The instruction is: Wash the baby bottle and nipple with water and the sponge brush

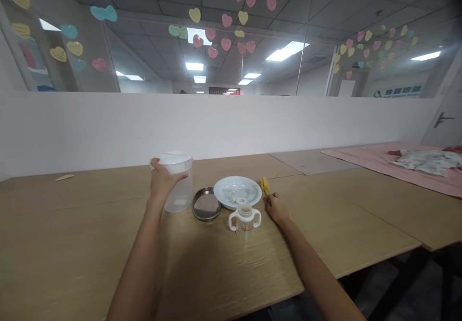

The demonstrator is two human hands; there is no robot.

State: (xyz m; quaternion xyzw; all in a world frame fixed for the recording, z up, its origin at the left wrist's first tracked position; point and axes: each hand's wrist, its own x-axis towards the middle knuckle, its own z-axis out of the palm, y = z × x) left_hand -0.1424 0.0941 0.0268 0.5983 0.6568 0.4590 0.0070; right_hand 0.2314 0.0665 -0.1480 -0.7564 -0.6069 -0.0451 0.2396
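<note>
A tall translucent plastic container (180, 191) stands on the table, and my left hand (162, 179) grips its rim and near side. My right hand (277, 207) is closed around the handle of a yellow and green brush (264, 185), to the right of the plate. Small pale parts lie in the white plate (220, 186). In front of the plate sits a clear bottle with two white handles (245, 221) and an open top. Between the container and the plate is a round metal tray (206, 205).
The wooden table (202, 273) runs to a white wall (224, 123) with glass above. Its front edge is at lower right. On the right lies a pink cloth (375, 160) with a patterned white cloth item (429, 161). A flat pale piece (65, 177) lies far left.
</note>
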